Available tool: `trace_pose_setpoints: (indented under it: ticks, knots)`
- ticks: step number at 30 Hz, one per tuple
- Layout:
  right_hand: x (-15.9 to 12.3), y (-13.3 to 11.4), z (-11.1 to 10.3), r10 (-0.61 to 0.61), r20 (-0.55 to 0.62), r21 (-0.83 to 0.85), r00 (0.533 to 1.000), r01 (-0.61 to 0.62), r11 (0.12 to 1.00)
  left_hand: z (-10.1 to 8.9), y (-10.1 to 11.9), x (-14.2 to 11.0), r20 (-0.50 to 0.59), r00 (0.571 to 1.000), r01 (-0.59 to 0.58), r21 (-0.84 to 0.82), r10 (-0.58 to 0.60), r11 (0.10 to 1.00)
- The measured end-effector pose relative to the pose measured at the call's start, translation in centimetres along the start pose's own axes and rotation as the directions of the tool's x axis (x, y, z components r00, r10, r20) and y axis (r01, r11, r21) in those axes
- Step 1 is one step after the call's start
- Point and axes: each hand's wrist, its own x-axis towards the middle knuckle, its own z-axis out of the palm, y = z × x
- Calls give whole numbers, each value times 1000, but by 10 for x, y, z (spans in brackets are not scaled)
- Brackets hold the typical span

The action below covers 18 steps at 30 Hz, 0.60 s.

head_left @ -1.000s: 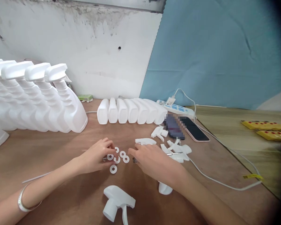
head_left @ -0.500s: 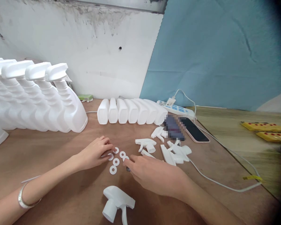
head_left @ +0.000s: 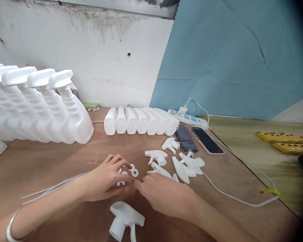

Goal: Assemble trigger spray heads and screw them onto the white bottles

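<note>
My left hand (head_left: 106, 179) lies on the brown table (head_left: 53, 158), its fingers curled over a small group of white ring washers (head_left: 134, 172). Thumb and fingers close on one washer. My right hand (head_left: 164, 195) reaches in from the right with its fingertips pinched together. They touch the left hand's fingertips, and what they hold is hidden. A white spray trigger head (head_left: 125, 218) lies just in front of both hands.
Several more trigger heads (head_left: 187, 164) lie right of the hands. Capped spray bottles (head_left: 73, 114) stand at the left and open bottles (head_left: 141, 121) lie in a row behind. Thin tubes (head_left: 53, 186), a power strip (head_left: 189, 117), a phone (head_left: 208, 143) and a cable (head_left: 229, 196) are nearby.
Both hands have drawn nearer to me and closed together until their fingertips meet. The left hand now covers most of the washers. The thin tubes show beside the left forearm.
</note>
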Motion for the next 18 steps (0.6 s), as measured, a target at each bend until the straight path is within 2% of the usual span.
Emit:
trace_pose_setpoints:
  ticks: [4,7,10,12,14,16,18]
  knots:
    - [1,-5,4,-4,-62,-1,998,4,1000,2,9,-8,46,997,-55,-118,61,992]
    - [4,-11,16,6,-148,0,989,-6,1000,12,15,-20,-1,995,-96,-149,97,984]
    - [7,-17,33,115,-166,14,979,-114,993,21,24,-32,-53,989,-146,-163,139,976]
    - [6,-20,44,186,-261,25,947,-186,982,25,28,-38,-40,989,-148,-160,144,976]
    - [3,-24,52,180,-471,91,864,-155,984,31,28,-41,-39,988,-155,-162,151,975]
    - [-1,-29,56,131,-696,169,706,-16,985,39,25,-42,-83,986,-156,-211,142,965]
    - [-1,-37,57,67,-847,166,527,143,976,46,19,-42,-128,987,-134,-321,97,938]
